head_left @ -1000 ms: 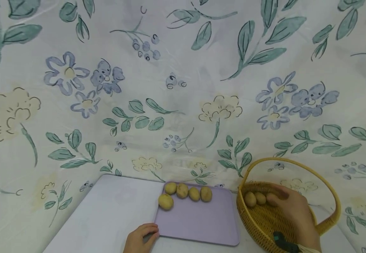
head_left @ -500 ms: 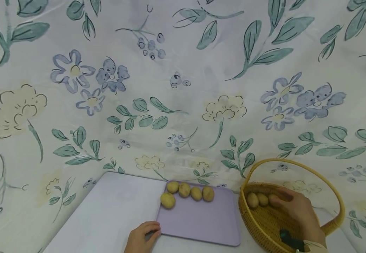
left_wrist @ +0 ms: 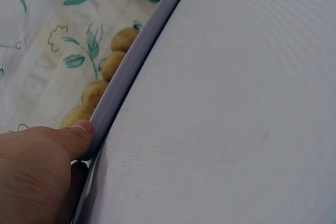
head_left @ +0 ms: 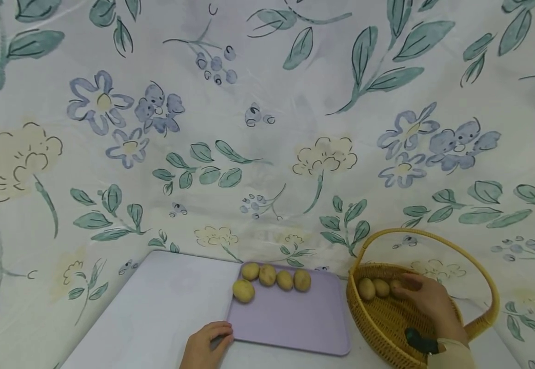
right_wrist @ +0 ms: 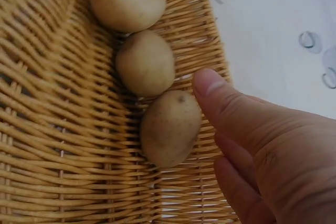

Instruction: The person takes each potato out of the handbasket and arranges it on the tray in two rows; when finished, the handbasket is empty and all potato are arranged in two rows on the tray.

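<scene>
My left hand (head_left: pixel 206 344) pinches the near left corner of a lavender tray (head_left: pixel 295 323); the left wrist view shows the thumb on the tray's rim, other fingers mostly hidden. Several potatoes (head_left: pixel 267 275) lie along the tray's far edge and far left corner. Inside a wicker basket (head_left: pixel 364 323) is my right hand (head_left: pixel 426 297), fingers relaxed. Three potatoes sit there in a row against the wall: one at the end (right_wrist: pixel 126 2), a middle potato (right_wrist: pixel 146 64) and the potato nearest my hand (right_wrist: pixel 171 128). My right thumb is right beside that last one, with no grip around it.
The basket's tall arched handle (head_left: pixel 426 234) rises over the right forearm. A white table (head_left: pixel 170 302) extends left of the tray. Behind everything hangs a floral-patterned cloth (head_left: pixel 267 154). A dark strap (head_left: pixel 417 339) is around the right wrist.
The right hand has loosened from the third potato, which now shows more clearly beside the other two in the basket. The left hand stays at the tray corner. The head view shifts slightly.
</scene>
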A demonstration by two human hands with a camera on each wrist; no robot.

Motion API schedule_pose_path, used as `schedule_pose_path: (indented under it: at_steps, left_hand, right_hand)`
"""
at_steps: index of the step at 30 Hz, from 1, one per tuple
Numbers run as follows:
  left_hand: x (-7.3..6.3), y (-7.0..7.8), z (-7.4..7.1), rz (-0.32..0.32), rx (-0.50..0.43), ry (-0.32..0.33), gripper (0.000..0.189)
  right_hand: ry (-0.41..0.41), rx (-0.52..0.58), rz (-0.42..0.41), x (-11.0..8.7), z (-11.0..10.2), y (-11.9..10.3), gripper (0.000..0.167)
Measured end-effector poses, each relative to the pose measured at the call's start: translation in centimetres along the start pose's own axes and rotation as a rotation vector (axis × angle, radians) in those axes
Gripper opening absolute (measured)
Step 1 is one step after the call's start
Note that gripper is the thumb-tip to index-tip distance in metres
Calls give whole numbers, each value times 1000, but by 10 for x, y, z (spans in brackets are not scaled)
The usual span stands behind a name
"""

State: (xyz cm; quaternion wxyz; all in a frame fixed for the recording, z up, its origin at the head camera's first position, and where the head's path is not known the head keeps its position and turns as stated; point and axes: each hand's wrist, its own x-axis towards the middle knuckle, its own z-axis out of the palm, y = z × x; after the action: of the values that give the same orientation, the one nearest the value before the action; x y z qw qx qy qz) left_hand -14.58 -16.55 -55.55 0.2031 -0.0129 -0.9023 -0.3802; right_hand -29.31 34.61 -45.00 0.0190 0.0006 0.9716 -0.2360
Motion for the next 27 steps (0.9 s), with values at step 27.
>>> schedule_pose_path:
  at_steps: [27]
  left_hand:
    - [-1,-3,1,44,32,12,12]
  right_hand:
    - [-8,12,3,18,11,10,75]
